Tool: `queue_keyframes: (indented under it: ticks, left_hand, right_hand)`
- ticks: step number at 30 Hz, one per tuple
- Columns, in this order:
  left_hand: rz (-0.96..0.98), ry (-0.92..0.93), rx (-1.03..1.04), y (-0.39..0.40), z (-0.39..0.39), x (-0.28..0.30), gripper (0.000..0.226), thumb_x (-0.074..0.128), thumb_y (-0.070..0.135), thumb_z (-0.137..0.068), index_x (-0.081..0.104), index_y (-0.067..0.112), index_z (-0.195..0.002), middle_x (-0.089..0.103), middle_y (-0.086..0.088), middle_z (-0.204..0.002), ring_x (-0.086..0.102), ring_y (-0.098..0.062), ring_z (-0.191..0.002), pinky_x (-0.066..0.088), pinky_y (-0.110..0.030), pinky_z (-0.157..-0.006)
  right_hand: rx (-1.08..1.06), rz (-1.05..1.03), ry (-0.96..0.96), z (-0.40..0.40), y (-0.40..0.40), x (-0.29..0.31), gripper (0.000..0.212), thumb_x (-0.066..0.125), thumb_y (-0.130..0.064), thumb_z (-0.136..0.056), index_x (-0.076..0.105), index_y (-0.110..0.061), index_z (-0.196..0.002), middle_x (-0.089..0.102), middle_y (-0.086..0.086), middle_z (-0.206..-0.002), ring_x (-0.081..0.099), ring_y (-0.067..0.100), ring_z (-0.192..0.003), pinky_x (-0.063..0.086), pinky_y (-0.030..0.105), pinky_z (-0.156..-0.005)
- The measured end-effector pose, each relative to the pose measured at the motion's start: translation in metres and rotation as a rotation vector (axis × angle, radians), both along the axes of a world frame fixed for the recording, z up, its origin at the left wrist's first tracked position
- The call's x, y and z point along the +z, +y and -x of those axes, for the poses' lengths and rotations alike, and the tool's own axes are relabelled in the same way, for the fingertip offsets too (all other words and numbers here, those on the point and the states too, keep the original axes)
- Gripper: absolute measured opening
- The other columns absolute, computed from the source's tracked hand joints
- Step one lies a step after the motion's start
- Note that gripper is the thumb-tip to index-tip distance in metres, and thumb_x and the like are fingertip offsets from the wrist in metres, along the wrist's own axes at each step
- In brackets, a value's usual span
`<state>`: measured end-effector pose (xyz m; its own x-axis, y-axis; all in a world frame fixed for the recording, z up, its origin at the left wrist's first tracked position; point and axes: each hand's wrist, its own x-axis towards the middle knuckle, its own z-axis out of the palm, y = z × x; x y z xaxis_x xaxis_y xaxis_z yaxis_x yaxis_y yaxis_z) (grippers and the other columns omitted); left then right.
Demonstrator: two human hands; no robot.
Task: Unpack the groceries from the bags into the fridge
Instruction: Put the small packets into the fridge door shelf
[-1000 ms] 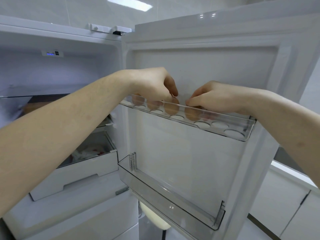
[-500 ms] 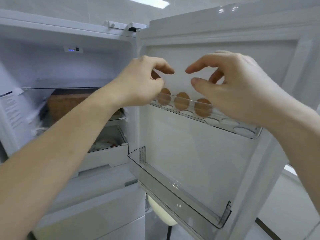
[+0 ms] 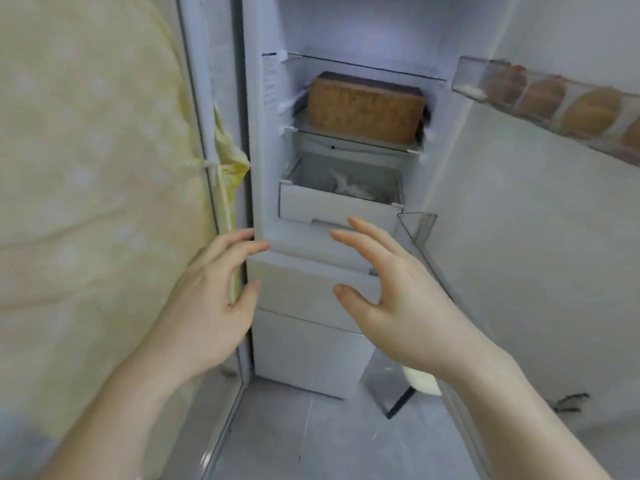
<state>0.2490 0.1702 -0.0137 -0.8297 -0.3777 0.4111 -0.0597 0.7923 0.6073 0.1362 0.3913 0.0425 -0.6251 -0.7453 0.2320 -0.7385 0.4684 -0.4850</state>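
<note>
Fridge (image 3: 263, 150) open, view blurred. Both hands up in front of it, holding nothing: left hand (image 3: 211, 303) has fingers spread and relaxed, its fingertips (image 3: 258, 247) at the fridge's left front edge, can't tell if touching; right hand (image 3: 391, 306) also wide, fingers extended toward the drawer (image 3: 332, 209), apart from it. Groceries already inside: brown block-shaped loaf or box (image 3: 363, 105) on a glass shelf (image 3: 349, 140) in the upper compartment, a pale wrapped item (image 3: 349, 187) in the drawer just below, too blurred to identify. Door (image 3: 519, 237) swung open at right; upper door rack (image 3: 474, 81) holds a row of brown eggs (image 3: 540, 95), lower door bin (image 3: 419, 223) just beside the right hand's fingers. Yellowish patterned fabric (image 3: 86, 168) fills the left side next to the fridge. Grey floor (image 3: 311, 438) below, white rounded object (image 3: 420, 381) under the right wrist, partly hidden.
</note>
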Motion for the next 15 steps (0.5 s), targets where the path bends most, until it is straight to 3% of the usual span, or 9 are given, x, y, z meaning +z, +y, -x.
queue_keyframes:
  ticks: [7, 10, 13, 15]
  left_hand:
    - [0.004, -0.177, 0.220, -0.018, -0.127, -0.042, 0.052, 0.063, 0.022, -0.095, 0.051, 0.037, -0.143, 0.035, 0.025, -0.156, 0.034, -0.004, -0.145, 0.019, -0.014, -0.115]
    - [-0.027, -0.176, 0.307, -0.027, -0.166, -0.046, 0.053, 0.063, 0.022, -0.096, 0.049, 0.041, -0.144, 0.029, 0.031, -0.157, 0.031, 0.001, -0.146, 0.022, -0.021, -0.118]
    - [-0.064, -0.175, 0.386, -0.034, -0.203, -0.051, 0.056, 0.064, 0.021, -0.096, 0.048, 0.044, -0.144, 0.024, 0.037, -0.156, 0.025, 0.012, -0.144, 0.015, -0.009, -0.115]
    - [-0.068, -0.181, 0.420, -0.036, -0.224, -0.055, 0.056, 0.064, 0.021, -0.097, 0.047, 0.045, -0.145, 0.022, 0.039, -0.156, 0.021, 0.012, -0.145, 0.017, -0.013, -0.117]
  right_hand:
    - [0.245, -0.068, -0.153, -0.054, -0.061, -0.057, 0.066, 0.062, -0.036, -0.100, 0.030, -0.047, -0.157, 0.009, -0.029, -0.168, 0.013, -0.007, -0.153, 0.005, -0.004, -0.106]
    - [0.320, -0.075, -0.198, -0.074, -0.085, -0.069, 0.065, 0.062, -0.038, -0.100, 0.031, -0.049, -0.156, 0.009, -0.033, -0.167, 0.014, -0.010, -0.151, 0.009, 0.000, -0.109]
    - [0.390, -0.075, -0.236, -0.096, -0.110, -0.080, 0.065, 0.064, -0.038, -0.099, 0.032, -0.051, -0.154, 0.010, -0.037, -0.164, 0.015, -0.014, -0.150, 0.011, 0.003, -0.112]
    - [0.442, -0.077, -0.267, -0.109, -0.125, -0.085, 0.064, 0.065, -0.038, -0.099, 0.034, -0.052, -0.153, 0.009, -0.040, -0.163, 0.014, -0.018, -0.148, 0.012, 0.002, -0.112]
